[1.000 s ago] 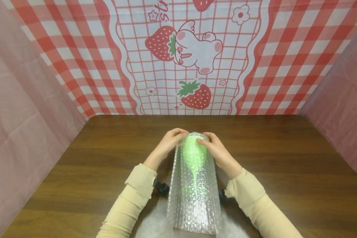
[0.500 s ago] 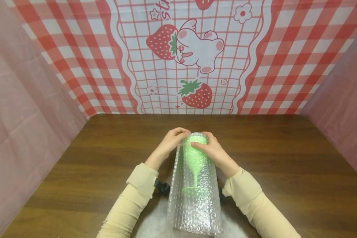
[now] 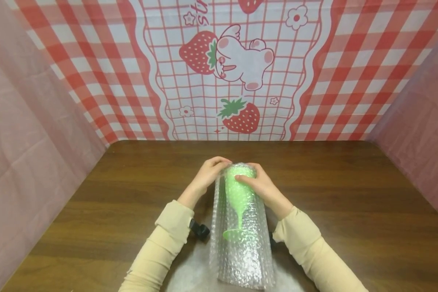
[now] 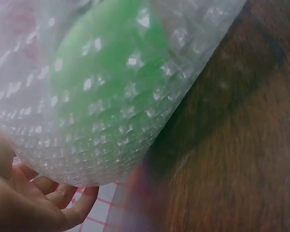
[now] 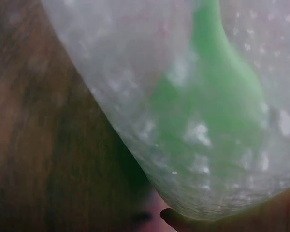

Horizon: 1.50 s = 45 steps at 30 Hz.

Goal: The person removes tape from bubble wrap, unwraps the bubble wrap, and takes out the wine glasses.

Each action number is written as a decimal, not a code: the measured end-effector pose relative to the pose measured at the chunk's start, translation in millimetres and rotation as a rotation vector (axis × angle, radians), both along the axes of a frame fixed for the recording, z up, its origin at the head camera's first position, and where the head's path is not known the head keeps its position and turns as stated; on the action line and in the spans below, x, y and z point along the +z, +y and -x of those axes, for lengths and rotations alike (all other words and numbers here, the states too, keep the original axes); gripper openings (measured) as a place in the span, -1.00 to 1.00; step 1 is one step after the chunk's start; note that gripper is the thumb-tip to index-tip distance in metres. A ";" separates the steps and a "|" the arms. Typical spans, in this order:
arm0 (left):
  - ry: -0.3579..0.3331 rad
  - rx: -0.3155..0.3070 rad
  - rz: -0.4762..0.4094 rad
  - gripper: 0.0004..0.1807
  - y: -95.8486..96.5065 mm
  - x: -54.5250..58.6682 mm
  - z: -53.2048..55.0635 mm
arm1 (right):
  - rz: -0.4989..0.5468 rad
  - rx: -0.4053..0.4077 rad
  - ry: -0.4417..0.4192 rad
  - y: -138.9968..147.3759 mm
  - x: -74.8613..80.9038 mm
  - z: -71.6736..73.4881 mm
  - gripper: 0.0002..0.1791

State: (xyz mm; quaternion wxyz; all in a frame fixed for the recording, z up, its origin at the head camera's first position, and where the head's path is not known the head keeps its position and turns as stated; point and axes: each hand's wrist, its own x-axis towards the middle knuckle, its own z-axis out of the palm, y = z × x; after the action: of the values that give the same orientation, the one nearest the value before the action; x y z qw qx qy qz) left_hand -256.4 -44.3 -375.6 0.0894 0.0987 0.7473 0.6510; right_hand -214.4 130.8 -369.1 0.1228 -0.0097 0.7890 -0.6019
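Green goblet (image 3: 238, 194) lying on the worktop (image 3: 350, 211), rolled in bubble wrap (image 3: 242, 251). Left hand (image 3: 206, 176) and right hand (image 3: 260, 184) both curl around the bowl end. Looks light, fragile stem, slippery wrap, so grip the bowl.

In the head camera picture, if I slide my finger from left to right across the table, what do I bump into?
Left sleeve → left hand → green glass inside the bubble wrap → right hand → right sleeve.
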 end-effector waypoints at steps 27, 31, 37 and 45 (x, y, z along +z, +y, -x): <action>-0.024 0.035 -0.001 -0.72 -7.9 -2.5 1.8 | 0.079 -0.037 -0.021 8.9 -1.2 -1.9 -0.30; -0.019 0.038 0.003 -0.73 -8.4 -2.6 1.9 | 0.097 -0.022 -0.017 12.8 -0.3 -1.9 -0.31; -0.022 0.037 -0.015 -0.71 -9.7 -1.9 2.6 | 0.150 -0.017 -0.019 15.7 0.7 -1.9 -0.35; -0.032 0.055 -0.026 -0.71 -12.5 -4.0 3.9 | 0.184 -0.014 -0.029 19.1 3.5 -2.9 -0.34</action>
State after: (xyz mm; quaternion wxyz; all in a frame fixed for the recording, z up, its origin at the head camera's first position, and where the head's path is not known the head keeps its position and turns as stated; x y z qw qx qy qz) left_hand -260.3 -56.8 -379.6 0.0823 0.0690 0.7394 0.6646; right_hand -211.5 149.9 -365.5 0.1288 -0.0068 0.7287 -0.6726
